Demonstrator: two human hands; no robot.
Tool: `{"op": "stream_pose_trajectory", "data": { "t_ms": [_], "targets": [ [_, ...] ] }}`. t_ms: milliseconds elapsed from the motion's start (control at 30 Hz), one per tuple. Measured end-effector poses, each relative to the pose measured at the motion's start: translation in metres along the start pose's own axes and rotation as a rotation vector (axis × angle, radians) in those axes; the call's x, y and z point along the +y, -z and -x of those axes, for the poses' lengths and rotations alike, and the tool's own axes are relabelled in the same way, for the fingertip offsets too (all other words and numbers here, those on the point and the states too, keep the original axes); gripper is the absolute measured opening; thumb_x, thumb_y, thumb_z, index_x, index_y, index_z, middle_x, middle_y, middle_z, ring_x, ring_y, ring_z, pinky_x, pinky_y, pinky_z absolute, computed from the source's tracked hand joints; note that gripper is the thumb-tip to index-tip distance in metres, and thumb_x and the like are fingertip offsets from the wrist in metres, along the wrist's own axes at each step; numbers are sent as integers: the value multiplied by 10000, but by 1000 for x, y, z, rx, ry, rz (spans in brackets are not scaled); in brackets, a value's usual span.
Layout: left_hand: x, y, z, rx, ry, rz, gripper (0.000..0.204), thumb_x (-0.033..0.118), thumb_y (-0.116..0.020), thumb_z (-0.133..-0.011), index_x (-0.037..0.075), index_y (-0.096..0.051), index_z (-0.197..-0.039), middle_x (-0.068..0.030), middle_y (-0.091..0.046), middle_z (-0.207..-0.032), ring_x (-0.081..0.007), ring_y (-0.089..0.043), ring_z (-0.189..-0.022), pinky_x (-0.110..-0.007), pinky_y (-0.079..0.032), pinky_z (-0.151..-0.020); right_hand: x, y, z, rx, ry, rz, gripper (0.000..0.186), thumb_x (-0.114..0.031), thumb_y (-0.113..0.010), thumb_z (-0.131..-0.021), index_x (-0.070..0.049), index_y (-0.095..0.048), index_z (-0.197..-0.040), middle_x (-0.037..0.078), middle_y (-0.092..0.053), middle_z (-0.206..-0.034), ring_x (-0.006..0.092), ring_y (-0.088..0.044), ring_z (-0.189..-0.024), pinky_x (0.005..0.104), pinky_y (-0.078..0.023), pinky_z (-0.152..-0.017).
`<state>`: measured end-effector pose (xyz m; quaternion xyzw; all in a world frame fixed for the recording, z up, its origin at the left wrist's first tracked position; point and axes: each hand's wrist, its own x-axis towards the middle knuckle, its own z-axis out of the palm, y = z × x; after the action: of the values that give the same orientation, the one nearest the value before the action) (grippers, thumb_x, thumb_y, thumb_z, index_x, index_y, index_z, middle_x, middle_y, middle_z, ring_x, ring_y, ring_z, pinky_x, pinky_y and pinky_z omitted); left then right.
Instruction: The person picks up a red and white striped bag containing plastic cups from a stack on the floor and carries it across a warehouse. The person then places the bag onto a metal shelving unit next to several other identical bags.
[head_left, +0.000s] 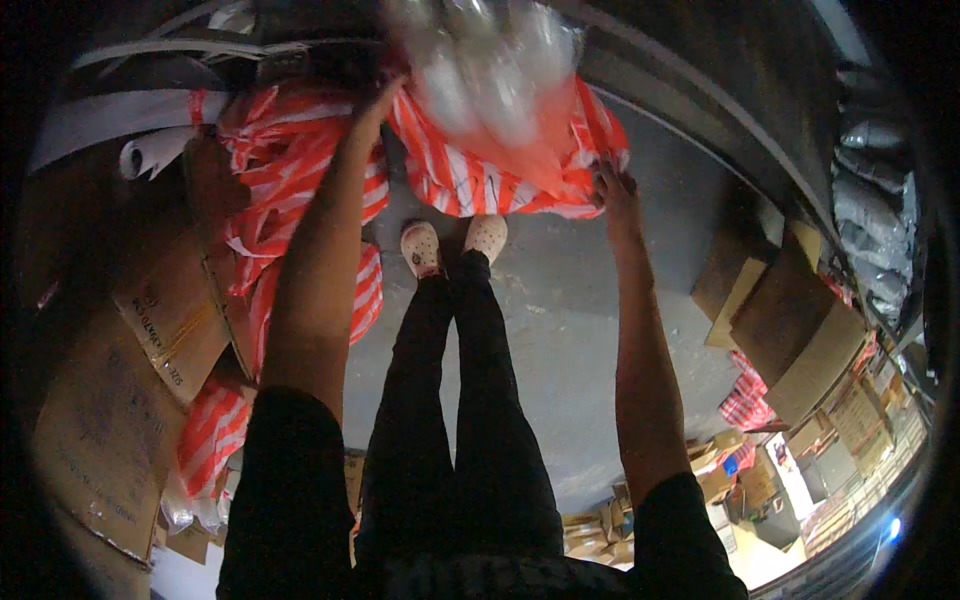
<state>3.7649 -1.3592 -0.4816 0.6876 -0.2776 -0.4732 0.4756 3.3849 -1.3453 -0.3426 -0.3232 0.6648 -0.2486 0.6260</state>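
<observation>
Right hand (616, 193) grips the striped bag (470, 185) at its right edge; left hand (379, 104) is at its left (can't tell whether fingers grip), blurred clear packets (485, 75) overlapping its top.

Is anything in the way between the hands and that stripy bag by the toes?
Nothing that I can see. The right hand is on the right edge of the red-and-white striped bag, and the left hand is at its left edge. The blurry clear packages show over its middle, blocking neither hand.
</observation>
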Motion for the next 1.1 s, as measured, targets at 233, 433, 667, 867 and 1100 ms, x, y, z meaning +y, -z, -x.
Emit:
{"op": "stream_pose_trajectory", "data": {
  "t_ms": [233,433,667,867,1100],
  "targets": [
    [65,-28,35,47,346,-150,278,331,-531,-804,112,-572,-971,-34,-591,-852,-163,-533,-764,-315,-430,-611,-21,7,24,119,119,-230,219,-238,-548,-836,-67,-523,-702,-35,-401,-569,56,-376,-506,233,-296,-461],
    [117,-1,99,62,-477,-920,183,153,-467,-846,100,-584,-977,-103,-612,-857,-227,-578,-741,-321,-461,-682,-49,26,42,2,197,-293,138,-175,-517,-803,-89,-470,-706,-20,-366,-593,109,-360,-541,270,-323,-540],
    [161,-30,88,45,-91,-451,282,253,-558,-758,39,-604,-935,-48,-574,-939,-169,-515,-867,-295,-389,-790,-56,33,17,62,197,-332,118,-163,-488,-819,-48,-512,-826,0,-426,-717,121,-408,-667,268,-368,-642],
    [154,-47,21,-8,-121,-654,375,331,-521,-773,54,-583,-1017,-67,-574,-992,-181,-522,-897,-302,-394,-794,-66,55,-65,100,377,-45,246,-226,-532,-787,-51,-477,-952,42,-431,-876,159,-409,-812,294,-357,-738],
    [140,-31,3,-95,31,-643,475,427,-475,-792,68,-549,-1093,-86,-566,-1040,-202,-527,-940,-320,-397,-815,-18,65,-91,75,371,195,450,-298,-584,-751,-54,-437,-1099,91,-436,-1061,205,-410,-982,325,-345,-851]
  ]
}}
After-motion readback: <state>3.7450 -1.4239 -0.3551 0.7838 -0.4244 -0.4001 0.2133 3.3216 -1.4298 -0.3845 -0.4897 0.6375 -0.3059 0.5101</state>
